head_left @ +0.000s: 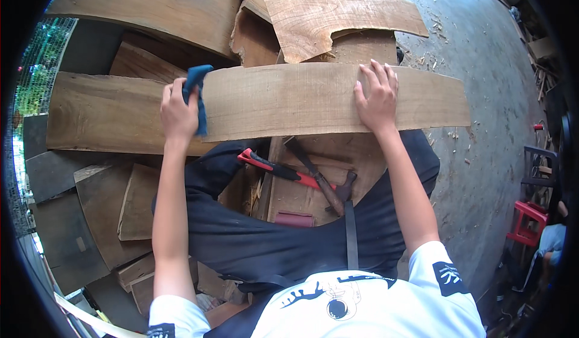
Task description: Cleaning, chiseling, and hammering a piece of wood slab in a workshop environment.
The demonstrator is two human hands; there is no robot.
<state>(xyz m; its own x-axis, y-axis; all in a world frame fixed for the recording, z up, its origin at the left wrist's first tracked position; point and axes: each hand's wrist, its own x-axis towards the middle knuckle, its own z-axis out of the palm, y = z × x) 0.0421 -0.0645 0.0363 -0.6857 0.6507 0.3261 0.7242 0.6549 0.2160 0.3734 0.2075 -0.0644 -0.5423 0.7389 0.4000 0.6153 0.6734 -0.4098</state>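
My left hand (180, 111) grips a blue cloth (201, 114) at the left end of a pale wooden board (277, 102), which lies across above my legs. My right hand (377, 96) rests on the board's right part, fingers apart, their tips at its far edge. A darker plank (102, 111) extends leftward beside the cloth. Between my legs lie a red-and-black-handled tool (271, 167), a hammer-like tool with a worn dark handle (319, 181) and a maroon block (294, 219).
A curved wood slab (344, 15) and larger planks (139, 3) are beyond the board. Offcuts (99, 211) pile at left. Shavings dot the concrete floor (470, 175) at right, near a red plastic stool (528, 217) and another person (552, 241), partly visible.
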